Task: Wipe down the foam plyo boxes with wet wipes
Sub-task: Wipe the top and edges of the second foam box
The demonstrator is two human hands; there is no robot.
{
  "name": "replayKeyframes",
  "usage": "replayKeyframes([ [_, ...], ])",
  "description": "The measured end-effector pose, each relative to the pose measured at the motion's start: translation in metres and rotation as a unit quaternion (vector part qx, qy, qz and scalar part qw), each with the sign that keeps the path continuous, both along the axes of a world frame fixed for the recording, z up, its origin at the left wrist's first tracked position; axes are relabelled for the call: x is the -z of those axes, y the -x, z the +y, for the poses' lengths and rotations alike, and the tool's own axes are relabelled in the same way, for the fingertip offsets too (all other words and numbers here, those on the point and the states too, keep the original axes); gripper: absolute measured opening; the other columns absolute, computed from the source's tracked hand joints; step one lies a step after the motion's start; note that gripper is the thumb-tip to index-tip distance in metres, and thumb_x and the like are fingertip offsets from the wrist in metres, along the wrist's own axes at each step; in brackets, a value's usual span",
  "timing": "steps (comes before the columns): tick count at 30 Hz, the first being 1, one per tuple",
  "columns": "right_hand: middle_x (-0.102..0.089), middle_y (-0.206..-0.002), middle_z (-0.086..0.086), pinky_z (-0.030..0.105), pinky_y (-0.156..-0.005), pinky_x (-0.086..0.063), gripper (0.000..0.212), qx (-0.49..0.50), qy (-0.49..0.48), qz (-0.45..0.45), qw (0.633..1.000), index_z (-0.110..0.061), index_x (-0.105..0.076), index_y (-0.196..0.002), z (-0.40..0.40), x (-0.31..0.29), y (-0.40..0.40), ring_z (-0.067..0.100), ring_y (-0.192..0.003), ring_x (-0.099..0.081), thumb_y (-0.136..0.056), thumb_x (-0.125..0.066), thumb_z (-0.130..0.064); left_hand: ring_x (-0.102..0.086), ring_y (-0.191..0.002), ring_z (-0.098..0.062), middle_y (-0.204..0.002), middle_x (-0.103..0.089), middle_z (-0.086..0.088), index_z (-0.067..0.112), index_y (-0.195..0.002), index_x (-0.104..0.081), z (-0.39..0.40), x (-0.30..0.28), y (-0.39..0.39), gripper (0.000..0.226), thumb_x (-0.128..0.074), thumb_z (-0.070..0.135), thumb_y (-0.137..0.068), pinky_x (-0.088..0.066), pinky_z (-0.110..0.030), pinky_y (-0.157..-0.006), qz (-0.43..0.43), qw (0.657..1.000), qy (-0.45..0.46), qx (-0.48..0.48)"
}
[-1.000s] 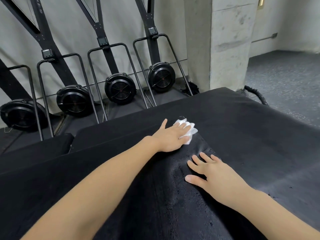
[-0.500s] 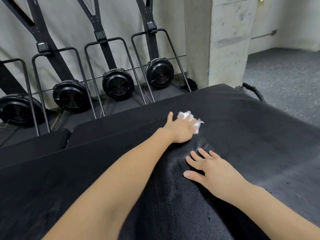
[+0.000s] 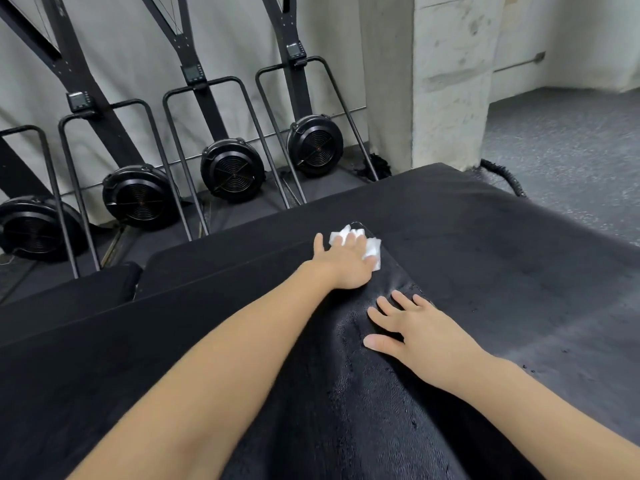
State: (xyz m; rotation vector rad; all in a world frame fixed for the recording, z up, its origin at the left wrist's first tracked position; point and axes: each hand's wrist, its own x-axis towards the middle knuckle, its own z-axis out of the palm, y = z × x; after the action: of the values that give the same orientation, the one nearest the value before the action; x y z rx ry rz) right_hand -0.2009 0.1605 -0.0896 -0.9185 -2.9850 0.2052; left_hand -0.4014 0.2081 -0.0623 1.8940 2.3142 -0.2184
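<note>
A large black foam plyo box [image 3: 502, 271] fills the lower part of the view. My left hand [image 3: 346, 265] presses a crumpled white wet wipe [image 3: 372, 247] flat onto the box top near its far edge, fingers straight over the wipe. My right hand [image 3: 415, 327] rests flat on the box just nearer to me, fingers spread, holding nothing. A glossy wet streak [image 3: 363, 393] runs from the wipe back toward me between my arms.
A lower black box [image 3: 69, 299] sits at the left. Several black fan machines [image 3: 232, 173] with metal frames stand against the back wall. A concrete pillar [image 3: 446, 77] rises at the back right, with grey speckled floor [image 3: 571, 150] and a black rope [image 3: 502, 174] beside it.
My left hand has slid the wipe farther away across the box top, lengthening the wet streak. My right hand has stayed flat in about the same place.
</note>
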Motion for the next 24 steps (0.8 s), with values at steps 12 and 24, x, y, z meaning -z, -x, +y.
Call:
replayKeyframes([
  [12,-0.024,-0.162,-0.009,0.032,-0.121,-0.013,0.128,-0.006,-0.004,0.020,1.000,-0.028,-0.027,-0.156,-0.001,0.002,0.000,0.018,-0.151,-0.017,-0.058,0.038,-0.079,0.013,-0.155,-0.013,-0.169,0.013,0.007,0.028,-0.160,0.012,-0.134,0.005,0.041,0.060,-0.012,0.046,-0.107,0.013,-0.057,-0.121,0.008,0.999,-0.035,0.008],
  [24,-0.037,-0.156,-0.006,0.036,-0.120,-0.022,0.127,-0.009,-0.015,0.038,0.999,-0.026,-0.040,-0.150,0.005,0.010,0.002,0.020,-0.147,-0.029,-0.064,0.037,-0.080,0.023,-0.153,-0.019,-0.169,0.014,0.003,0.020,-0.161,0.007,-0.022,-0.001,-0.010,0.066,-0.014,0.045,-0.104,0.020,-0.062,-0.116,-0.001,1.000,0.006,-0.031],
])
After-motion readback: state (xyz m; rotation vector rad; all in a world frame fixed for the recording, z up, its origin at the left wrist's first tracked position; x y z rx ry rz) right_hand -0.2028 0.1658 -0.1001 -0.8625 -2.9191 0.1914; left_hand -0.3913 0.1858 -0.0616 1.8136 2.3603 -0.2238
